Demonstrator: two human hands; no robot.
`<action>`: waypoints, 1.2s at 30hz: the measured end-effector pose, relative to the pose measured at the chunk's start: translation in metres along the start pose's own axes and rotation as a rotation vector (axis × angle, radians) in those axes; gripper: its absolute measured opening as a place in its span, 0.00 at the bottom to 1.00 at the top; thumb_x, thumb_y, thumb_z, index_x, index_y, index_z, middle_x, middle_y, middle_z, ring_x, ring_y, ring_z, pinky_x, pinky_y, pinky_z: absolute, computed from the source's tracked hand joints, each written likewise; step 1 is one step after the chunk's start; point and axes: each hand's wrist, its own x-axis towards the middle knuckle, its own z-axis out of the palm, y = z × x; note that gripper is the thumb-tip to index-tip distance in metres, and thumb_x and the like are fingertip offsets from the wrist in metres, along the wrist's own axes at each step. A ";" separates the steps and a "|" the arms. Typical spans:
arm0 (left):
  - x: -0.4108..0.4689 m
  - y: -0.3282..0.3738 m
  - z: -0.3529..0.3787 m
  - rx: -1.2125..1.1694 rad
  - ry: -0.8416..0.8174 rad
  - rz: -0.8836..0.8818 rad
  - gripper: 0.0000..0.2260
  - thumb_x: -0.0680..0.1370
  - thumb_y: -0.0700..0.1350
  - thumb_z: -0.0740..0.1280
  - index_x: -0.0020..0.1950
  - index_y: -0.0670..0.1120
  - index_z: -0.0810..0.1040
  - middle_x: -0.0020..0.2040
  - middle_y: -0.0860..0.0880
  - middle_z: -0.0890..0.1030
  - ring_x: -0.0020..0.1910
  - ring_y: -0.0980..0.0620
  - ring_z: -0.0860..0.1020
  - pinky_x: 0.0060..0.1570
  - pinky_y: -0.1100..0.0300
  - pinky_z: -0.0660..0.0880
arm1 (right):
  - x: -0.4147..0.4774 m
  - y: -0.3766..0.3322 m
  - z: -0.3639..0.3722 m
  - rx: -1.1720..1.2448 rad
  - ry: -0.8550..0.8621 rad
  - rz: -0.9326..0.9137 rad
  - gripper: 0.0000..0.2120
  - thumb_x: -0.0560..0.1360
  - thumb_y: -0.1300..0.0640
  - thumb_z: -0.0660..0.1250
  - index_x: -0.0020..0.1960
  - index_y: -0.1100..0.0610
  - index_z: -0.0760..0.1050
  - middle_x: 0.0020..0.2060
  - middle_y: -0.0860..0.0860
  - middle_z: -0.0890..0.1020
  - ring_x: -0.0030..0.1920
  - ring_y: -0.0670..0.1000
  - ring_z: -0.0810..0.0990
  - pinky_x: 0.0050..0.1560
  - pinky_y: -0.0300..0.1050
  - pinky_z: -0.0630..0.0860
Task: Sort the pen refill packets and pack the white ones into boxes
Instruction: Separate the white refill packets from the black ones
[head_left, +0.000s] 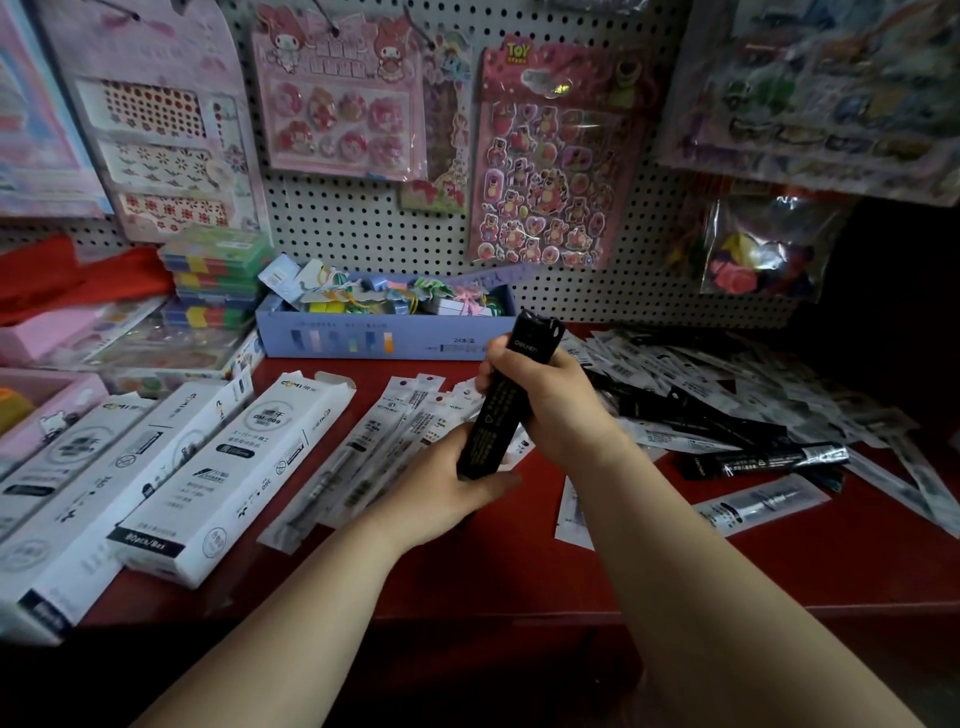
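Note:
My right hand (550, 402) is wrapped around the middle of a stack of black refill packets (506, 400), held nearly upright above the red shelf. My left hand (441, 493) cups the stack's lower end from below. White refill packets (400, 415) lie fanned out on the shelf just behind my left hand. Three white boxes (234, 467) lie side by side to the left, the nearest with its far flap open. A loose heap of mixed white and black packets (727, 395) spreads over the shelf to the right.
A blue box (374, 338) of small stationery stands against the pegboard behind. Sticker sheets (550, 156) hang above. Pink boxes (47, 410) and stacked coloured cases (218, 280) fill the left side. The red shelf's front edge (519, 613) runs below my forearms.

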 end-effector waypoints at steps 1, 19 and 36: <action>0.001 -0.002 0.003 0.029 0.045 -0.001 0.07 0.73 0.47 0.67 0.49 0.53 0.71 0.42 0.55 0.76 0.41 0.57 0.75 0.42 0.62 0.69 | 0.000 0.001 0.001 -0.025 0.040 -0.011 0.08 0.75 0.65 0.61 0.39 0.57 0.71 0.30 0.51 0.74 0.33 0.48 0.74 0.44 0.42 0.72; 0.002 0.009 0.008 -0.044 -0.020 -0.029 0.12 0.77 0.45 0.62 0.56 0.58 0.65 0.52 0.57 0.74 0.53 0.60 0.73 0.56 0.61 0.69 | -0.021 0.006 -0.023 -0.139 0.074 -0.055 0.10 0.74 0.67 0.61 0.40 0.55 0.75 0.36 0.49 0.79 0.39 0.46 0.79 0.44 0.37 0.78; -0.009 0.011 0.003 0.066 -0.080 -0.109 0.13 0.78 0.44 0.60 0.62 0.51 0.68 0.52 0.56 0.74 0.53 0.60 0.72 0.50 0.68 0.69 | -0.032 0.022 -0.030 -0.173 -0.124 0.126 0.08 0.75 0.62 0.61 0.42 0.56 0.77 0.36 0.50 0.82 0.41 0.52 0.79 0.48 0.49 0.74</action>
